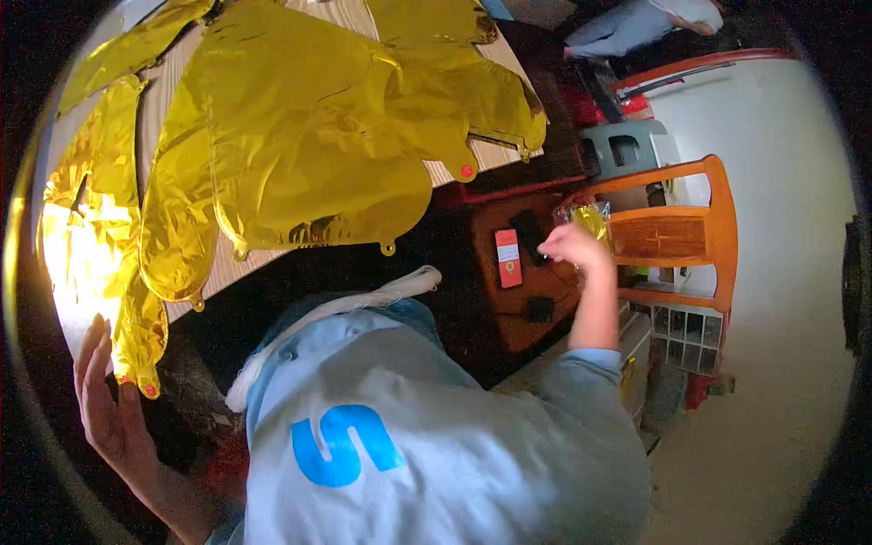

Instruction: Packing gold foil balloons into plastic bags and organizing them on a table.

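Flat, uninflated gold foil balloons (300, 136) cover the wooden table at the upper left. My left hand (113, 418) rests at the table's left edge, fingers stretched out, by the lower tip of a narrow gold foil balloon (141, 341) with a red dot. Out to the right, my right hand (577, 247) is above a wooden chair seat with its fingers drawn together; whatever they hold, if anything, cannot be made out. Right behind it is a clear packet with gold foil (592, 218). A hank of white string (391, 289) lies across my lap.
On the chair seat (486, 241) are a red box (509, 258) and a small dark object (540, 310). An orange wooden chair back (672, 234) stands by the white wall. A grey plastic stool (622, 145) is behind it. Another person's legs (618, 32) show at the top right.
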A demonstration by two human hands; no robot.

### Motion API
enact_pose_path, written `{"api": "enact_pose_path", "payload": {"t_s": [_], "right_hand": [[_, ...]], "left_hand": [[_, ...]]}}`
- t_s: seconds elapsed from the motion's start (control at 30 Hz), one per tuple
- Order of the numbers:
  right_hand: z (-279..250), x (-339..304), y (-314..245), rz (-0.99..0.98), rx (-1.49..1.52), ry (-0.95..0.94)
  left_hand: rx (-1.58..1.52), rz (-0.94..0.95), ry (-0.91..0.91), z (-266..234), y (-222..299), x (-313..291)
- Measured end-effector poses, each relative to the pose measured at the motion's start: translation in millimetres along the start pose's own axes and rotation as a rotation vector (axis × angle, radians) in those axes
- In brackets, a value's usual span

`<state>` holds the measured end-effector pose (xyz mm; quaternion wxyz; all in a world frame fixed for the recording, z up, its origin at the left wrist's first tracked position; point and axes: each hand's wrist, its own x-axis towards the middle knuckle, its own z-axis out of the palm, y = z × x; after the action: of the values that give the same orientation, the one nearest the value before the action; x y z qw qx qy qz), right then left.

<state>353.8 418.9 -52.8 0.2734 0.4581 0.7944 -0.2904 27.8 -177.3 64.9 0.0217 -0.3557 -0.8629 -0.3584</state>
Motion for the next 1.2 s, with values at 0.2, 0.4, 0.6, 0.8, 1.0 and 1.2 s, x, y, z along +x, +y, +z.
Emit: {"api": "enact_pose_path", "payload": {"t_s": [0.2,0.4,0.6,0.8,1.0,1.2], "right_hand": [[-75.8,-93.5,-148.4,-0.601,0.03,0.349],[-53.7,-104.5,-242.3,-0.949,-0.005,0.469],[-15.4,-70.4,-299.3,-1.179,0.027,0.444],[10.8,-44.5,-343.5,-1.291,-0.046,0.527],[35.1,-3.5,-381.2,-1.296,-0.244,0.623],[43.7,-8.3,-378.6,-1.179,-0.316,0.474]], "left_hand": [[0.011,-0.043,-0.023,-0.9,1.0,-0.6],[-0.031,-0.084,-0.077,-8.8,17.4,12.1],[0.053,-0.092,-0.122,-8.5,17.4,5.9],[0.201,0.086,-0.178,28.0,12.3,20.8],[0.303,0.176,-0.145,70.5,-4.0,33.7],[0.244,0.154,-0.163,71.9,1.4,20.9]]}}
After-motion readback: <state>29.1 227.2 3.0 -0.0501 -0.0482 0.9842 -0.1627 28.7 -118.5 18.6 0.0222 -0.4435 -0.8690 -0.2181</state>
